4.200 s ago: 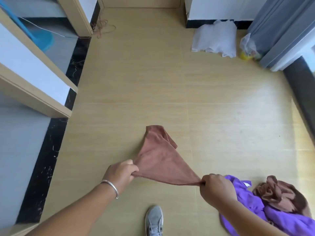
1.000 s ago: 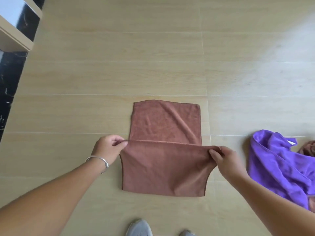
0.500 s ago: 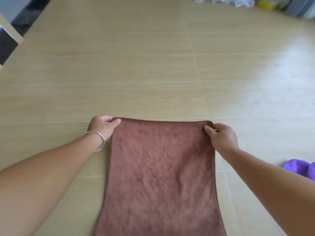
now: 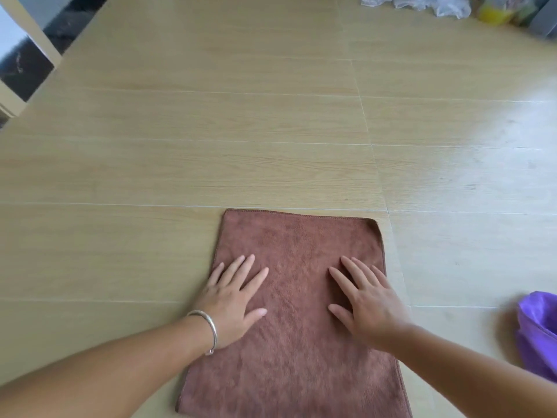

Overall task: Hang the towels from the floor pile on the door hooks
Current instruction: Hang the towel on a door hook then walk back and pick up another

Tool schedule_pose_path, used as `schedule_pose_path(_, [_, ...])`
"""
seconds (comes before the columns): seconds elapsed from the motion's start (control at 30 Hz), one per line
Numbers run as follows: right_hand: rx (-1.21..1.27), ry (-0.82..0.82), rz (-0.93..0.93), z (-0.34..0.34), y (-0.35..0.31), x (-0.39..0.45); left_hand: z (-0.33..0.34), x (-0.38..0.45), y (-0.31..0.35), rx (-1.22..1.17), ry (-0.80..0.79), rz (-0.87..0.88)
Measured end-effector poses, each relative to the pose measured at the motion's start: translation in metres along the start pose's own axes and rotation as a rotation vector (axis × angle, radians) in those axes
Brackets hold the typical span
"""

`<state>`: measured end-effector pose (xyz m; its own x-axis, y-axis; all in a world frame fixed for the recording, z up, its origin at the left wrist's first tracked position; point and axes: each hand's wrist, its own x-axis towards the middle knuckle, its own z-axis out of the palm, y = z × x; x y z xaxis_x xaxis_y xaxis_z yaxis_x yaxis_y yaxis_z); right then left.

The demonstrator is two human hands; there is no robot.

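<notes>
Head view: one brown towel [image 4: 297,315] flat on the floor [image 4: 211,131] right before me. My left hand [image 4: 233,300] and right hand [image 4: 366,303] both press it, palms down, fingers straight and spread. One silver bangle [image 4: 209,330], left wrist. One purple towel [image 4: 539,333] at right edge. Pale wood-look planks; white plastic bags [image 4: 422,3] far off.
</notes>
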<state>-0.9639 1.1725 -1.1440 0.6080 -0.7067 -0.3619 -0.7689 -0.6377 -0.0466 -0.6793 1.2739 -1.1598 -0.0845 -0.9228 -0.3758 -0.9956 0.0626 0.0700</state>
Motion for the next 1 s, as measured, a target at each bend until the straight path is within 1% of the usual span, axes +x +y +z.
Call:
schedule_pose_path(0.07, [-0.069,-0.031,0.021,0.000,0.005,0.012,-0.001,0.009,-0.011,0.068,-0.013,-0.015])
schedule_pose_path(0.13, [-0.117,-0.038,0.061,-0.012,0.011,0.036,-0.015,0.028,-0.023,0.092,-0.035,-0.097])
schedule_pose_path(0.2, [-0.113,-0.053,0.145,-0.027,0.013,0.058,-0.032,0.047,-0.031,0.079,-0.054,-0.204])
schedule_pose_path(0.27, [-0.085,-0.040,0.143,-0.033,0.005,0.066,-0.040,0.054,-0.030,0.042,-0.047,-0.222])
schedule_pose_path(0.37, [-0.032,-0.005,0.001,-0.019,-0.014,0.039,-0.024,0.029,-0.016,-0.015,-0.018,-0.134])
schedule_pose_path(0.43, [-0.029,0.036,-0.106,-0.003,-0.020,0.008,-0.006,0.000,-0.007,0.009,-0.003,-0.031])
schedule_pose_path(0.57, [-0.049,0.057,-0.278,0.024,-0.006,-0.046,0.017,-0.053,0.003,0.097,0.047,0.187])
schedule_pose_path(0.63, [-0.070,0.074,-0.347,0.033,0.004,-0.066,0.026,-0.071,0.002,0.113,0.052,0.250])
schedule_pose_path(0.7, [-0.106,0.058,-0.416,0.041,0.011,-0.081,0.029,-0.081,-0.002,0.135,0.040,0.274])
schedule_pose_path(0.77, [-0.132,0.035,-0.439,0.044,0.017,-0.087,0.027,-0.083,-0.003,0.151,0.030,0.273])
schedule_pose_path(0.9, [-0.190,0.045,-0.386,0.036,0.025,-0.082,0.016,-0.076,-0.006,0.180,0.032,0.273])
schedule_pose_path(1.0, [-0.258,0.041,-0.392,0.024,0.023,-0.081,0.004,-0.077,-0.005,0.175,0.005,0.276])
